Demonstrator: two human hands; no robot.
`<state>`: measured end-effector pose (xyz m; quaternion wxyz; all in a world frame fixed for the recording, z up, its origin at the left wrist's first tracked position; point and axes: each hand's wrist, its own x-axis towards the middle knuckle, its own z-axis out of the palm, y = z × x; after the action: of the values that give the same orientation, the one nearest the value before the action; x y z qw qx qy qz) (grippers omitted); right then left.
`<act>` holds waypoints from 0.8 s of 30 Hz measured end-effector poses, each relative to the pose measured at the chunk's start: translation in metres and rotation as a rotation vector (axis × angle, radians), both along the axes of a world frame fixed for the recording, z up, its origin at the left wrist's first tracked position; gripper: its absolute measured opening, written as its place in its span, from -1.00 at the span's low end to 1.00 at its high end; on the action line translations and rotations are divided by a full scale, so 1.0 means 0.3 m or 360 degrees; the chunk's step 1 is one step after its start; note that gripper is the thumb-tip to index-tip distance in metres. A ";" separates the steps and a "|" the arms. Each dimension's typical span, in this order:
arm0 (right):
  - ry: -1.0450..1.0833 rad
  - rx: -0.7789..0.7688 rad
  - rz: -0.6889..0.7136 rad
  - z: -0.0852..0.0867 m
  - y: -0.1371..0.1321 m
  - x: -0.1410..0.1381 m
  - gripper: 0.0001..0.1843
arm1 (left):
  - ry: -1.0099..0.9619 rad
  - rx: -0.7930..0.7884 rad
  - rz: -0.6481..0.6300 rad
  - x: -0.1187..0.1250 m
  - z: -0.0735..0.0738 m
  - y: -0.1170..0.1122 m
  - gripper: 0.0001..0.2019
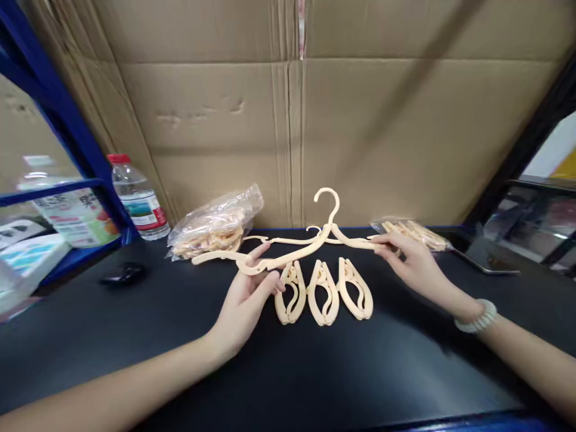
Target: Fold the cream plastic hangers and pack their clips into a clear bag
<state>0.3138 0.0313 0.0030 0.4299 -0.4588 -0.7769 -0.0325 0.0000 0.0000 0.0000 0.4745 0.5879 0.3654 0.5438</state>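
Observation:
A cream folding clothes hanger (297,257) is held up above the black table, its hook pointing upward and its arms spread. My left hand (245,303) grips the left arm between thumb and fingers, close to a hinge. At the tip of the right arm, my right hand (411,264) pinches the hanger. Behind it lies a second unfolded hanger (288,241), partly covered by the first. Three folded hangers (323,294) lie in a row on the table, just below the held one and between my hands.
A plastic bag of folded hangers (216,225) lies at the back left, another bag (416,233) at the back right beside a dark flat device (483,262). A water bottle (139,201) and a black mouse (123,273) are on the left. Cardboard (216,132) walls the back.

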 end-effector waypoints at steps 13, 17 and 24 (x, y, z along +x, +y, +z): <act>-0.0104 0.0077 0.0120 -0.005 -0.007 -0.007 -0.87 | -0.0014 0.0030 0.0008 -0.005 0.004 0.021 -0.46; -0.0104 0.0073 0.0102 -0.006 -0.010 -0.014 -0.86 | 0.0030 0.0020 0.0017 -0.004 0.001 0.012 -0.42; -0.0057 0.0031 0.0072 -0.003 -0.021 -0.026 -0.84 | 0.0122 -0.0001 -0.0136 -0.006 -0.016 0.013 -0.31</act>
<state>0.3061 0.0250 0.0023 0.4209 -0.4364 -0.7943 -0.0386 -0.0019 0.0040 -0.0049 0.4832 0.6232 0.3579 0.5000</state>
